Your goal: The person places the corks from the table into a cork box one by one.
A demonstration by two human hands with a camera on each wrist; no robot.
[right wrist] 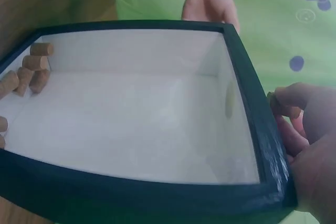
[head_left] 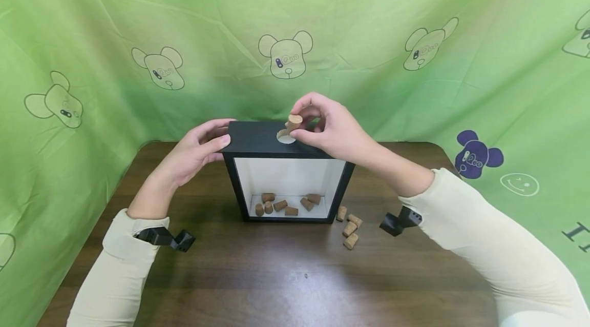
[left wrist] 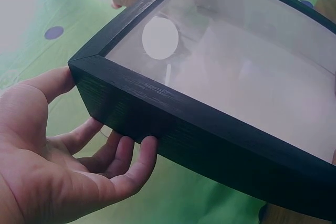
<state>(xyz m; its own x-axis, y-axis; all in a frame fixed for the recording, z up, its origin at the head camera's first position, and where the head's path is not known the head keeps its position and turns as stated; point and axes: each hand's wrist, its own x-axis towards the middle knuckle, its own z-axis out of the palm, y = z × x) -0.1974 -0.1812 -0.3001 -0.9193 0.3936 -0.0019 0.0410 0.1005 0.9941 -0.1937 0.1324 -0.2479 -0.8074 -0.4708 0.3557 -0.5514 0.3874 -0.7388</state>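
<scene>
Currently, a person's right hand pinches a single cork between thumb and fingers, at about 1 o'clock from the centre of the black box. That cork tilts slightly, its lower end over the round hole in the box's top face; whether it touches the rim, cannot tell. Hole sits at 12 o'clock on the box. Left hand grips the box's end at about 10 o'clock, thumb and fingertips against the black wood, fingers bent. Box stands upright on a dark brown table, framed front toward the wearer, showing a white interior. Along its floor, from 5 to 7 o'clock, seven corks lie scattered: two at the 7 o'clock side show an end upward, others on their sides. Outside, four loose corks lie on the table at about 4 o'clock, the farthest just beside the frame, the rest trailing toward the wearer. Pale sleeves cover both forearms; a dark wrist mount sits on each. Behind, a creased green backdrop carries bear-head outlines, one directly at 12 o'clock; a solid purple bear head sits near 3 o'clock.
</scene>
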